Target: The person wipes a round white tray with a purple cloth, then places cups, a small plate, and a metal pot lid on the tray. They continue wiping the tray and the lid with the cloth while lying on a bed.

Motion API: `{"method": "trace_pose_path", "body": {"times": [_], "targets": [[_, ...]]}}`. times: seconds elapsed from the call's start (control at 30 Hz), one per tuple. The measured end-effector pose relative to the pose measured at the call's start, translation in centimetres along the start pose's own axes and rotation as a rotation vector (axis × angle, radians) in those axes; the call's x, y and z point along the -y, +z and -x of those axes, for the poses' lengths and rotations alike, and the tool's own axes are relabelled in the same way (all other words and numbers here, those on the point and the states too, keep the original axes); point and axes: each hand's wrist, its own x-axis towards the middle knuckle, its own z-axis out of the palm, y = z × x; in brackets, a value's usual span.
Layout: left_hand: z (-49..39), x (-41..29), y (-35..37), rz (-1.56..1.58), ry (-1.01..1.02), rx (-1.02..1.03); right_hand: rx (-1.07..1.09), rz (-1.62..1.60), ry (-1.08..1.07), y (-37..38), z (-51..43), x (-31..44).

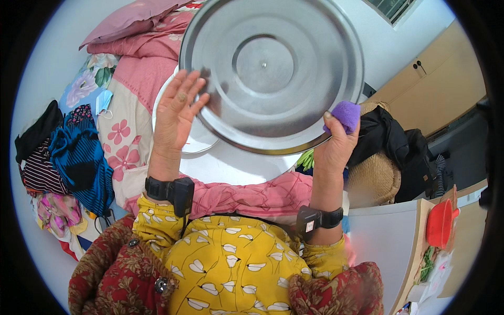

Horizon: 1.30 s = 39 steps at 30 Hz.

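Note:
A large round stainless steel lid (264, 114) is raised in front of me, its ringed face with a small central fastener towards me. At its lower right rim, my right hand (334, 145) grips a bunched purple cloth (346, 117); the thumb lies along the cloth's near side. Whether those fingers also clasp the rim is hidden. My left hand (175, 112) is by the lid's left edge with the palm turned up and the fingers apart. Its fingertips overlap the lid in view; contact cannot be told. Behind the lid, a white round dish (201, 139) is partly covered.
Below the lid is a white tabletop (240, 167), with green vegetables (306, 160) at its right. Bedding (138, 82) and folded clothes (80, 157) lie left. To the right are a woven basket (374, 177) under black clothing (378, 134), and a red plastic pan (439, 224) on a cabinet.

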Motion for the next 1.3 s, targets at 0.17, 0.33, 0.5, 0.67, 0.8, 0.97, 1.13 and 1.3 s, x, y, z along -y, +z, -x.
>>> {"method": "trace_pose_path", "body": {"times": [0.17,0.33,0.5,0.67,0.8,0.97,1.13,1.3], "targets": [[0.7,1.2,-0.8,-0.165,0.070,-0.057,0.048,0.007,0.221,-2.2,-0.4,-3.0],[0.1,-0.5,-3.7,-0.296,0.370,-0.286,0.020,-0.060,0.358,-4.7,-1.1,-5.0],[-0.4,-0.1,-3.9,-0.232,0.151,-0.383,-0.023,-0.074,0.469,-6.3,-1.4,-6.5],[1.9,1.2,-3.1,0.012,-0.286,-0.173,0.012,-0.141,0.560,-7.0,-1.4,-7.6],[2.4,1.8,-3.4,-0.092,-0.281,-0.159,-0.012,-0.043,0.554,-7.7,-1.6,-8.4],[2.7,2.6,-3.6,-0.048,-0.299,-0.165,-0.029,0.031,0.426,-7.9,-1.2,-10.0],[2.7,2.8,-4.2,-0.109,-0.357,-0.214,-0.232,0.091,0.219,-8.2,-2.3,-9.3],[2.9,3.3,-4.5,-0.106,-0.339,-0.260,-0.195,0.106,0.056,-7.6,-5.0,-6.2]]}}
